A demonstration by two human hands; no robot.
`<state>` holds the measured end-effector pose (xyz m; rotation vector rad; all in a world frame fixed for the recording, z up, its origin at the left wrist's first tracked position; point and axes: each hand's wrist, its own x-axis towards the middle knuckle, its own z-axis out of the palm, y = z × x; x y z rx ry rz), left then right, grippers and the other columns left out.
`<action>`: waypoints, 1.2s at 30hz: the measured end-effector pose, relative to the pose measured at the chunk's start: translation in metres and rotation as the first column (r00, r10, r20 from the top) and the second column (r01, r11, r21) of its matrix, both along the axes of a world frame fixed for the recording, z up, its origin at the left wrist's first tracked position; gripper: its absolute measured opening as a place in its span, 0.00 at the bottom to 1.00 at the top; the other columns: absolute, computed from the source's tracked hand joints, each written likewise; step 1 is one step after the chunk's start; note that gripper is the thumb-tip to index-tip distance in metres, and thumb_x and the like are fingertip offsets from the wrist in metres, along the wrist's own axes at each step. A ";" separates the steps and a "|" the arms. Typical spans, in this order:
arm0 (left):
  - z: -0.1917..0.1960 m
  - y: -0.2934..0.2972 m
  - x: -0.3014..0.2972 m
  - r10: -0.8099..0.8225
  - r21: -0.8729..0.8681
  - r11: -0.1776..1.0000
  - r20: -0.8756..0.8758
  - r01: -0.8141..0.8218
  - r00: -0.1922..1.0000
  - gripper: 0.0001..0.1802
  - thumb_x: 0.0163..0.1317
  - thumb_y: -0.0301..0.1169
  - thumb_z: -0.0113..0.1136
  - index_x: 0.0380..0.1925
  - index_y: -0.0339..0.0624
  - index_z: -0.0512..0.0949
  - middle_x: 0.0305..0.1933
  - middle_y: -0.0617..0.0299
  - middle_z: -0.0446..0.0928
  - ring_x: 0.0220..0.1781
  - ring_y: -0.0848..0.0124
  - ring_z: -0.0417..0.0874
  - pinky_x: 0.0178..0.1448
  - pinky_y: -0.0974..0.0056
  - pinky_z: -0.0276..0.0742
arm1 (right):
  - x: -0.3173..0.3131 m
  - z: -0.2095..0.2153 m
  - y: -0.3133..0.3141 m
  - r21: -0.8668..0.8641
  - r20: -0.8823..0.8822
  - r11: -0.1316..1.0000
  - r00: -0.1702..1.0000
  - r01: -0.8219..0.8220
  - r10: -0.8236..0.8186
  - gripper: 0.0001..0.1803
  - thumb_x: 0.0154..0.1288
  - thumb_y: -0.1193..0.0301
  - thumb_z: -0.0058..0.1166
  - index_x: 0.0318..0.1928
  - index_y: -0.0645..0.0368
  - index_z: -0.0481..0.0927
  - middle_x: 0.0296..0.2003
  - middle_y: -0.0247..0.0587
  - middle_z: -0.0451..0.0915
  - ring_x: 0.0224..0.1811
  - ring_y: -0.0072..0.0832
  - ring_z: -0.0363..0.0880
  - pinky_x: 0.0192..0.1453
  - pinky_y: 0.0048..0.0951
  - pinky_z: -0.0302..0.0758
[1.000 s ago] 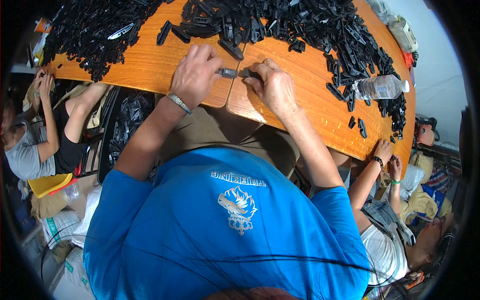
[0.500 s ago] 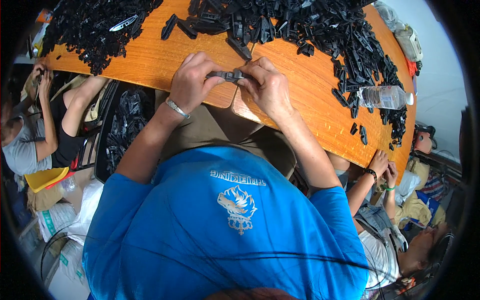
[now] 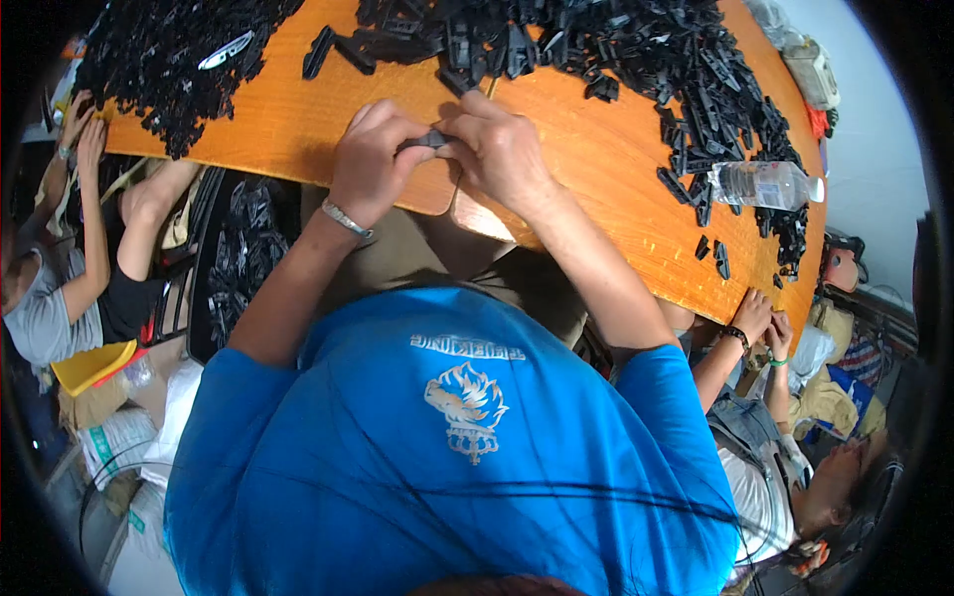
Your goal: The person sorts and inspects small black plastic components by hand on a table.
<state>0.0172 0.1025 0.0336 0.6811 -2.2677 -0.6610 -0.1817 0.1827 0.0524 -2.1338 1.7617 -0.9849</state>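
Note:
Between my two hands is a small black plastic part (image 3: 425,141), long and narrow, held over the near edge of the wooden table (image 3: 576,149). My left hand (image 3: 373,159) pinches one end of it between thumb and fingers. The fingers of my right hand (image 3: 497,149) are closed around the other end and hide much of it. Just beyond my hands lies a big heap of similar black plastic parts (image 3: 656,50). A few loose black pieces (image 3: 338,52) lie at the heap's left side.
A mound of small black parts (image 3: 169,70) with a white-edged piece (image 3: 226,50) covers the far left. A clear bottle (image 3: 765,186) lies on its side at the right. A black bin of black parts (image 3: 248,248) stands at my left. Co-workers' hands (image 3: 760,323) are at both sides.
My right hand has closed in towards my left, covering more of the black part. The view has shifted slightly.

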 end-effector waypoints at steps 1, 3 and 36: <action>-0.003 -0.001 0.002 0.020 0.024 1.000 0.000 -0.020 1.000 0.12 0.55 0.23 0.78 0.39 0.37 0.87 0.41 0.55 0.82 0.46 0.55 0.84 0.50 0.54 0.81 | 0.002 -0.001 -0.005 -0.005 -0.030 1.000 1.000 0.001 -0.001 0.15 0.60 0.70 0.75 0.48 0.57 0.90 0.42 0.42 0.85 0.45 0.46 0.88 0.44 0.44 0.85; 0.000 -0.003 0.009 0.017 0.010 1.000 -0.024 -0.017 1.000 0.10 0.55 0.23 0.77 0.36 0.34 0.86 0.38 0.54 0.81 0.43 0.54 0.85 0.46 0.55 0.81 | 0.005 -0.004 -0.002 -0.007 -0.033 1.000 0.999 -0.027 0.027 0.14 0.60 0.70 0.75 0.47 0.56 0.90 0.42 0.42 0.85 0.45 0.46 0.88 0.44 0.44 0.85; 0.009 -0.008 -0.053 0.175 -0.070 0.984 0.156 -0.166 0.972 0.17 0.63 0.27 0.75 0.48 0.41 0.78 0.45 0.49 0.82 0.50 0.49 0.85 0.53 0.46 0.81 | -0.119 0.019 0.038 0.076 -0.334 0.854 0.820 0.515 -0.464 0.15 0.65 0.68 0.72 0.49 0.57 0.87 0.46 0.52 0.84 0.43 0.57 0.88 0.46 0.55 0.84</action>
